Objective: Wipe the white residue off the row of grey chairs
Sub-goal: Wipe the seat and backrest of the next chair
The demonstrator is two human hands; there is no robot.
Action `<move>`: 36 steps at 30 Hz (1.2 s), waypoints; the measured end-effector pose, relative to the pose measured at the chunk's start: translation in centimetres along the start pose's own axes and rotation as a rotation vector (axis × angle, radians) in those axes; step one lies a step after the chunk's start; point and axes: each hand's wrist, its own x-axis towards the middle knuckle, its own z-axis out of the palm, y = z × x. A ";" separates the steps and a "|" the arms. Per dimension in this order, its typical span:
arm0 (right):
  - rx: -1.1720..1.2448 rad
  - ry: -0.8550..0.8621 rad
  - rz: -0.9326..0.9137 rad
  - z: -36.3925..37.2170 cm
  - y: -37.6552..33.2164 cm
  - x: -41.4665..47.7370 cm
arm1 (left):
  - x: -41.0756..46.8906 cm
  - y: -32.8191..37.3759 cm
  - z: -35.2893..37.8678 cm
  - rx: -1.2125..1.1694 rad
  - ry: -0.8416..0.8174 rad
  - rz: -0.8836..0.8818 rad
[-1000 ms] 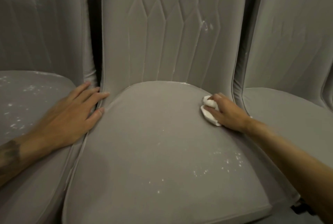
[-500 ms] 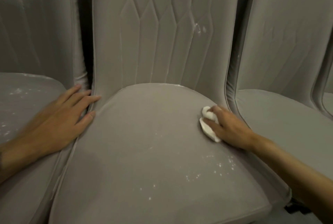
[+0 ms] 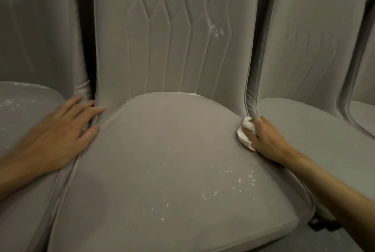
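A grey chair (image 3: 162,150) with a quilted back fills the middle of the head view. White specks of residue (image 3: 233,182) dot the right front of its seat, and a white smear (image 3: 216,30) marks its backrest. My right hand (image 3: 263,138) grips a small white cloth (image 3: 244,134) and presses it on the seat's far right edge, by the backrest seam. My left hand (image 3: 58,136) lies flat with straight fingers across the gap between the left chair and the middle seat.
The left chair (image 3: 20,109) has white flecks on its seat. A right chair (image 3: 314,122) stands close beside the middle one, and the edge of another seat (image 3: 363,113) shows at the far right. Narrow dark gaps separate the backrests.
My right hand has slid the cloth toward the seat's right rear corner. The view has shifted a little; my left hand stays flat in the same spot.
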 end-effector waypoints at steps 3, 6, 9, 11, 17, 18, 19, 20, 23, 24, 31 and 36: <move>-0.030 -0.066 0.145 0.4 -0.6 2.2 | -0.2 -0.3 0.3 -0.008 0.008 -0.016; -0.034 -0.146 0.159 -0.1 -1.1 0.0 | -0.1 -0.7 0.9 -0.030 0.033 -0.019; -0.053 -0.125 0.199 -1.0 -1.2 -3.9 | 0.0 -1.0 1.5 -0.031 0.080 0.022; -0.042 -0.086 0.221 -1.1 -1.5 -3.9 | 0.0 -1.2 1.8 -0.032 0.092 0.032; -0.003 -0.028 0.291 0.4 -2.2 2.1 | 0.1 -1.6 1.9 -0.058 0.075 0.025; -0.011 -0.040 0.265 0.4 -1.9 1.4 | 0.1 -1.6 2.0 -0.059 0.076 0.035; -0.026 -0.066 0.248 0.3 -1.6 0.3 | 0.2 -1.6 2.0 -0.054 0.081 0.042; -0.045 -0.088 0.242 0.1 -1.1 -1.0 | 0.1 -1.7 2.0 -0.048 0.082 0.045; -0.059 -0.093 0.258 -0.7 0.0 -3.7 | -0.1 -1.8 2.4 -0.023 0.088 0.049; -0.066 -0.084 0.242 -0.8 0.1 -3.3 | -0.1 -1.8 2.4 -0.020 0.093 0.045; -0.029 -0.098 0.066 -0.1 -1.4 0.9 | 0.1 -1.8 2.0 -0.028 0.068 0.039; 0.048 -0.125 -0.088 -2.0 -1.9 -5.1 | -0.1 -1.6 1.8 -0.035 0.016 -0.019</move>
